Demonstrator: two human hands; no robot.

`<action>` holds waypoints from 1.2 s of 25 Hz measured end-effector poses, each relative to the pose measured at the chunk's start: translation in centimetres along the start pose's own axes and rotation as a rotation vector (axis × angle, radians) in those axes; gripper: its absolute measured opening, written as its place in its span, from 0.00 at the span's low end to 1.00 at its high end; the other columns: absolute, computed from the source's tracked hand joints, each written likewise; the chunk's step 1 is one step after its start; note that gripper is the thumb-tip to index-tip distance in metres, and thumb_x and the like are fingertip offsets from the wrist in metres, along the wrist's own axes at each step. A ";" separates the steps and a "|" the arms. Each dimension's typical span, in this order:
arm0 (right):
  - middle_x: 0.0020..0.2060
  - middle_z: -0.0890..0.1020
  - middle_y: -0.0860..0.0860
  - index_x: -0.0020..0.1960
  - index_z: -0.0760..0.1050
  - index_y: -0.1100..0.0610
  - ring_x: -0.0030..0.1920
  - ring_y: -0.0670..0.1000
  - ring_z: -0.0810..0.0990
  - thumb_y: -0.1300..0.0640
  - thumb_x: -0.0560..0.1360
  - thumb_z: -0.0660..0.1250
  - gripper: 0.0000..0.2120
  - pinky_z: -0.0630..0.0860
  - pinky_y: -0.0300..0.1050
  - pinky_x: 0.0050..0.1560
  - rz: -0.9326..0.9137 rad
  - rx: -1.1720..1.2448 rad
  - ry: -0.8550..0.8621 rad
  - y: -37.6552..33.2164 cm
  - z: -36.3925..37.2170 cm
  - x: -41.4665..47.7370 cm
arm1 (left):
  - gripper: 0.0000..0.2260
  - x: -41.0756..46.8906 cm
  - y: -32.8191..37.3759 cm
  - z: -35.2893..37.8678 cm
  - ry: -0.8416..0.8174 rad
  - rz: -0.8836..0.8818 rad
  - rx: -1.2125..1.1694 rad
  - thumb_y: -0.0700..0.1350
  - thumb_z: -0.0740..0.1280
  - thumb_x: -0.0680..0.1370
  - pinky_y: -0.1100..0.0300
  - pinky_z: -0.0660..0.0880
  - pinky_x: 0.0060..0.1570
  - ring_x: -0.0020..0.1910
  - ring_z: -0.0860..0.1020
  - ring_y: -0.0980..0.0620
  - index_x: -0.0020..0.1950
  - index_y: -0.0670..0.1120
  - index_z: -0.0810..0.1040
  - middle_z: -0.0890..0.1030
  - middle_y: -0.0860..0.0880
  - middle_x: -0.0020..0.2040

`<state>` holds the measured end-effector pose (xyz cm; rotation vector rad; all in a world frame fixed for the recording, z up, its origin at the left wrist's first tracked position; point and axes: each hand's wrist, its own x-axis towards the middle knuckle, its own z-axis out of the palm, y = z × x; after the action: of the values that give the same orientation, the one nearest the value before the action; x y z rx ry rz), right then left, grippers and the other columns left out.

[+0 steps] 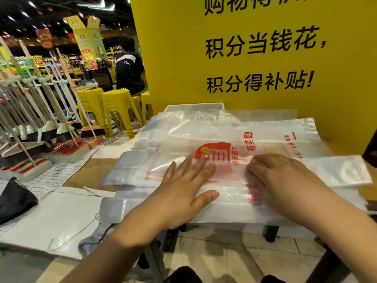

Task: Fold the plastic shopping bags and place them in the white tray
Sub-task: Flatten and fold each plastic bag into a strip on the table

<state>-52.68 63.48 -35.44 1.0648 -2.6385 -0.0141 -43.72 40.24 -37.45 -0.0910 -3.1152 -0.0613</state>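
One black cloth (14, 199) lies on the floor at the far left. Behind it, many brooms (51, 127) lean in a row. Farther right stand yellow stools (118, 107) in stacks, and a person in a black top (128, 72) sits just past them, back turned to me.

Next comes the worktop (342, 148), covered almost edge to edge by a flat pile of clear bags (265, 131) with red print. Their handles point left and hang past the near left corner.

My left grip (183, 188) lies palm down on the top bag (230, 190), fingers straight and spread, thumb out to the side. The fingertips reach the red logo and press the plastic flat.

Behind the pile, at the far edge of the worktop, the white tray (195, 108) sits against the yellow wall (183, 58). The far edge of the bags overlaps its front rim, and I cannot see what is in it.

My right grip (285, 180) rests on the same top bag, just beside the left one and not touching it. Its fingers are bent at the knuckles with the tips down in the plastic, which wrinkles there. I cannot tell whether they pinch a fold or only press on it.

The wall carries large black characters above the right half of the pile.
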 end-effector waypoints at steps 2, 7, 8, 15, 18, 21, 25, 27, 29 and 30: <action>0.75 0.66 0.46 0.75 0.65 0.44 0.74 0.50 0.64 0.43 0.84 0.49 0.21 0.61 0.44 0.73 0.037 0.117 -0.031 0.0 0.5 -0.6 | 0.31 -0.1 0.0 -0.2 -0.015 -0.029 -0.047 0.70 0.38 0.76 0.49 0.34 0.77 0.79 0.33 0.52 0.78 0.67 0.39 0.36 0.60 0.80; 0.79 0.40 0.43 0.79 0.41 0.36 0.79 0.43 0.39 0.21 0.68 0.31 0.42 0.38 0.43 0.76 0.233 0.259 -0.222 4.4 1.4 -4.5 | 0.32 -0.3 -1.5 -0.4 -0.072 -0.181 -0.071 0.74 0.36 0.72 0.47 0.35 0.77 0.79 0.33 0.47 0.75 0.72 0.36 0.34 0.54 0.80; 0.79 0.38 0.44 0.78 0.39 0.35 0.78 0.44 0.37 0.20 0.65 0.29 0.44 0.37 0.44 0.76 0.279 0.256 -0.248 5.2 1.3 -5.1 | 0.33 -0.2 -1.6 -0.3 -0.086 -0.194 -0.070 0.74 0.36 0.71 0.47 0.35 0.77 0.79 0.33 0.47 0.75 0.71 0.35 0.33 0.53 0.80; 0.81 0.44 0.46 0.81 0.45 0.43 0.80 0.47 0.43 0.23 0.70 0.34 0.44 0.43 0.48 0.78 0.273 0.133 -0.181 5.3 0.2 -5.2 | 0.40 0.4 -1.5 -0.5 0.013 -0.194 0.029 0.75 0.38 0.73 0.46 0.41 0.78 0.80 0.48 0.50 0.81 0.58 0.43 0.50 0.53 0.82; 0.77 0.62 0.42 0.77 0.59 0.43 0.75 0.46 0.61 0.30 0.72 0.47 0.37 0.59 0.42 0.74 0.119 0.114 -0.086 4.6 -0.9 -4.5 | 0.39 0.2 -1.7 -1.2 0.163 -0.100 0.117 0.75 0.42 0.73 0.48 0.48 0.77 0.74 0.62 0.52 0.78 0.57 0.59 0.66 0.55 0.74; 0.60 0.76 0.39 0.64 0.69 0.41 0.57 0.48 0.77 0.39 0.75 0.55 0.20 0.75 0.46 0.55 0.082 0.150 -0.059 4.0 -0.9 -3.9 | 0.25 -0.1 -2.1 -1.9 0.215 -0.037 0.072 0.66 0.52 0.80 0.55 0.64 0.68 0.67 0.68 0.53 0.75 0.61 0.64 0.69 0.57 0.69; 0.48 0.79 0.41 0.54 0.72 0.44 0.48 0.50 0.79 0.39 0.76 0.53 0.14 0.77 0.51 0.48 0.096 0.159 -0.065 4.5 -1.3 -2.8 | 0.16 0.4 -3.1 -3.4 0.108 -0.022 -0.043 0.55 0.58 0.83 0.53 0.73 0.60 0.61 0.73 0.53 0.70 0.61 0.72 0.73 0.57 0.63; 0.45 0.79 0.42 0.50 0.74 0.45 0.46 0.48 0.78 0.40 0.79 0.55 0.13 0.77 0.51 0.48 0.081 0.190 -0.141 5.3 -2.1 -1.5 | 0.13 1.5 -3.7 -5.1 0.003 -0.012 -0.072 0.55 0.59 0.83 0.52 0.74 0.57 0.57 0.76 0.53 0.65 0.59 0.77 0.77 0.56 0.58; 0.44 0.81 0.43 0.47 0.75 0.46 0.43 0.45 0.77 0.40 0.79 0.58 0.12 0.77 0.50 0.47 0.072 0.187 -0.191 6.5 -3.1 0.1 | 0.12 2.7 -4.3 -7.0 -0.074 -0.026 -0.100 0.57 0.61 0.82 0.52 0.74 0.55 0.53 0.77 0.52 0.60 0.56 0.79 0.80 0.55 0.54; 0.44 0.82 0.43 0.47 0.75 0.46 0.42 0.44 0.77 0.39 0.79 0.60 0.12 0.76 0.48 0.46 0.072 0.187 -0.206 7.1 -3.4 1.0 | 0.13 3.4 -4.6 -7.8 -0.099 -0.039 -0.105 0.58 0.61 0.82 0.53 0.74 0.55 0.53 0.77 0.52 0.61 0.55 0.79 0.81 0.55 0.54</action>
<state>-57.25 68.26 -31.12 1.0766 -2.9104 0.1484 -47.22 35.49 -29.76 -0.0357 -3.2117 -0.2280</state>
